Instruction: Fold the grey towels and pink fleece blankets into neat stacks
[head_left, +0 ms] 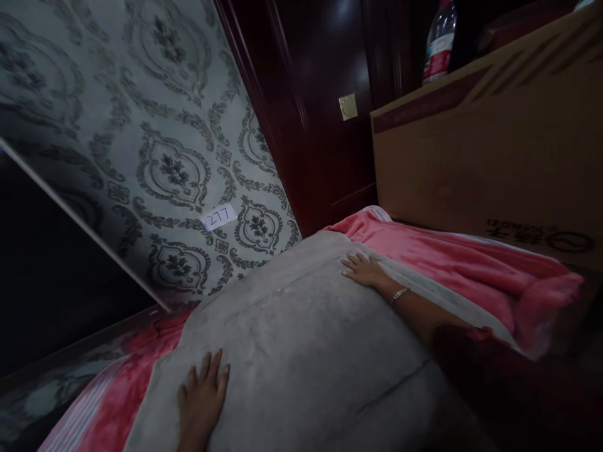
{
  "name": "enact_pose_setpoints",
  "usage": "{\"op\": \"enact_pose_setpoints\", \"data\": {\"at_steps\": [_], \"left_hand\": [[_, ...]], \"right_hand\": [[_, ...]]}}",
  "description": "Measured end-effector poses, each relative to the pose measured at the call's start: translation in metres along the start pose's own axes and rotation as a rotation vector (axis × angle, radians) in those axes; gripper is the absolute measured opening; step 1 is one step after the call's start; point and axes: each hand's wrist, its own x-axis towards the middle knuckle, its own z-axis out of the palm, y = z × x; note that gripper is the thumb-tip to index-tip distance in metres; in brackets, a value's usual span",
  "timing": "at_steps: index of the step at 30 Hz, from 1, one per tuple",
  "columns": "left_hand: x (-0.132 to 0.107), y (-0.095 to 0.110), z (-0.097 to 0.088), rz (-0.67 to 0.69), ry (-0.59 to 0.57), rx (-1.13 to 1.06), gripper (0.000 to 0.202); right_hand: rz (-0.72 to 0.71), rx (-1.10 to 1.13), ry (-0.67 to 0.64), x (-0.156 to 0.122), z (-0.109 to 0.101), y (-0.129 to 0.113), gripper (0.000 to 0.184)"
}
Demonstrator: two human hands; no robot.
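A large grey blanket (301, 339) lies spread over a pink fleece cover (452, 257) on a bed. My left hand (202, 395) rests flat on the grey blanket near its lower left edge, fingers stretched out. My right hand (365, 270) lies flat on the blanket's far edge, fingers apart, with a thin bracelet (399, 294) on the wrist. Neither hand holds anything.
A big cardboard box (490, 144) stands at the right beside the bed, with a plastic water bottle (439, 41) behind it. Patterned wallpaper with a small paper label "277" (219, 217) fills the left. A dark wooden door (320, 113) is at the back.
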Motion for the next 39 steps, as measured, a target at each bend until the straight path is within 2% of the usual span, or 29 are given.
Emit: {"op": "enact_pose_setpoints", "data": {"at_steps": [5,9,12,16,19,21,23,24,25,28,30,31,33,39], "left_hand": [[0.006,-0.009,0.01,0.04,0.036,-0.041,0.06],[-0.001,-0.031,0.016,0.171,0.044,-0.075,0.061],[-0.018,-0.063,0.024,0.194,0.059,-0.116,0.061],[-0.053,-0.113,0.036,0.155,0.045,-0.205,0.061],[-0.08,-0.131,0.032,0.113,0.026,-0.283,0.058],[-0.092,-0.119,0.018,0.061,0.047,-0.309,0.057],[-0.098,-0.086,-0.001,0.036,0.06,-0.303,0.058],[-0.099,-0.063,-0.01,0.066,0.058,-0.305,0.056],[-0.1,-0.037,-0.019,0.157,0.043,-0.317,0.055],[-0.106,0.036,-0.033,0.381,-0.051,-0.364,0.059],[-0.117,0.065,-0.033,0.432,-0.087,-0.362,0.06],[-0.124,0.072,-0.03,0.43,-0.094,-0.359,0.061],[-0.138,0.07,-0.023,0.419,-0.093,-0.339,0.06],[-0.183,0.024,-0.004,0.39,0.003,-0.288,0.058]], "right_hand": [[-0.005,0.057,-0.028,0.004,0.009,0.024,0.065],[0.038,0.055,-0.015,-0.011,0.009,0.037,0.064],[0.065,0.039,-0.021,-0.041,0.007,0.057,0.064],[0.125,0.033,-0.104,-0.093,-0.002,0.092,0.063],[0.196,0.015,-0.147,-0.123,-0.014,0.099,0.063],[0.22,-0.005,-0.104,-0.132,-0.021,0.079,0.065],[0.139,-0.01,-0.028,-0.133,-0.024,0.035,0.066],[0.06,-0.005,-0.006,-0.132,-0.023,0.006,0.064],[-0.054,0.01,-0.011,-0.132,-0.021,-0.026,0.063],[-0.337,0.04,-0.092,-0.139,-0.001,-0.118,0.059],[-0.446,0.026,-0.134,-0.153,0.016,-0.155,0.058],[-0.477,0.019,-0.116,-0.162,0.024,-0.165,0.057],[-0.518,0.013,-0.078,-0.179,0.037,-0.166,0.057],[-0.581,0.019,0.013,-0.226,0.044,-0.131,0.053]]}}
